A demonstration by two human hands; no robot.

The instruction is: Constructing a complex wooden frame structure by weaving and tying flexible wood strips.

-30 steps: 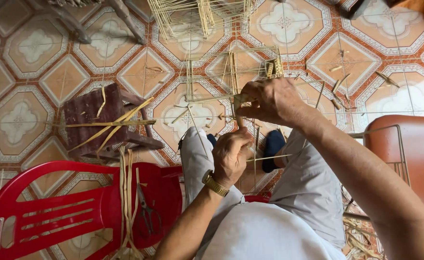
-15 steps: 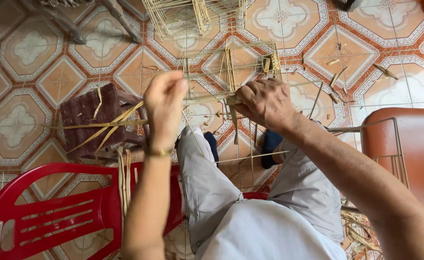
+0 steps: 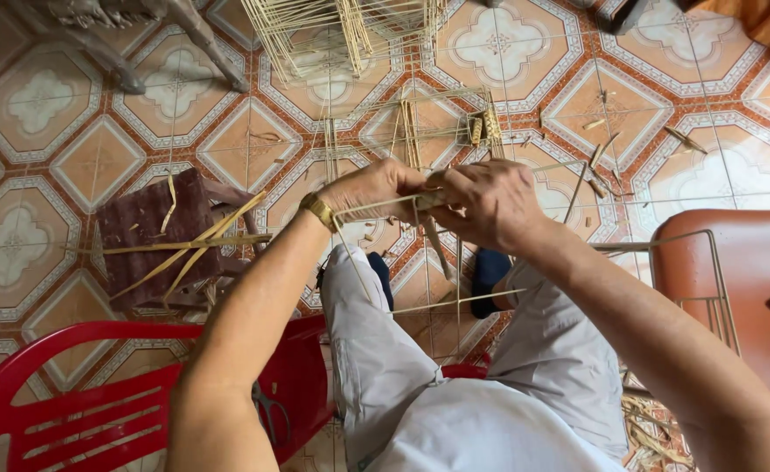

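Where the two hands meet above the knees, a thin frame of pale bamboo strips [image 3: 420, 197], raised over the lap and over the patterned tile floor [image 3: 44, 105]. Pinched at a joint of that frame between thumb and fingers of the left hand [image 3: 369, 190], a gold-coloured wristwatch [image 3: 319, 211] at the wrist. Closed around the same joint from the other side, the right hand [image 3: 488, 203], fingers curled and pressed together over the strips, knuckles just touching those of the left. Below the hands, more slender strips of the frame running down and across between the legs, one lying level above the grey trousers [image 3: 376, 350]. Under the knees, two dark blue slippers [image 3: 490, 269] on the tiles.

To the left, a low dark wooden stool [image 3: 144, 232] with several loose bamboo slivers [image 3: 197, 240] laid across its top, some sticking out beyond the edge. Nearer, at lower left, a red plastic chair [image 3: 79, 411], a pair of scissors [image 3: 271, 411] resting on it close to the left forearm. To the right, a reddish-brown chair [image 3: 743, 280] with a thin wire-like frame leaning against it. Farther off, at the top, a finished open cage of the same pale strips [image 3: 332, 31] standing on the floor, and another partly built one [image 3: 437, 122] just behind the hands. Scattered cut scraps [image 3: 603, 153] on the tiles at upper right.
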